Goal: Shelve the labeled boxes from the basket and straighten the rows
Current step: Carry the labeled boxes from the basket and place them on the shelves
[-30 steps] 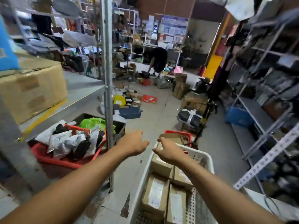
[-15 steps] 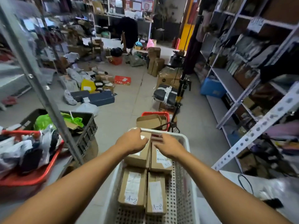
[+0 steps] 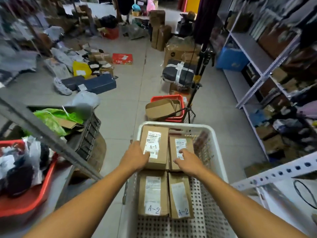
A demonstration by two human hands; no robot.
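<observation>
A white perforated basket [image 3: 175,124] in front of me holds several brown cardboard boxes with white labels. The far left box [image 3: 155,134], marked A-1, sits higher than the others. My left hand [image 3: 135,156] grips its near left edge, thumb on top. My right hand [image 3: 188,162] rests with spread fingers on the far right box [image 3: 189,143], covering its handwritten mark. Two near boxes [image 3: 152,194] [image 3: 180,198] are marked A-2 and lie flat, side by side.
Shelving [image 3: 257,54] with stacked goods lines the right. A white shelf [image 3: 291,191] with a black cable is at near right. A slanted metal post [image 3: 51,140], black crate [image 3: 87,124] and red bin [image 3: 25,203] crowd the left. A red basket [image 3: 166,100] and tripod [image 3: 193,93] stand ahead.
My view dropped from the aisle toward the basket. Both hands came down from the air over the far rim onto the far boxes, the left now gripping the A-1 box.
</observation>
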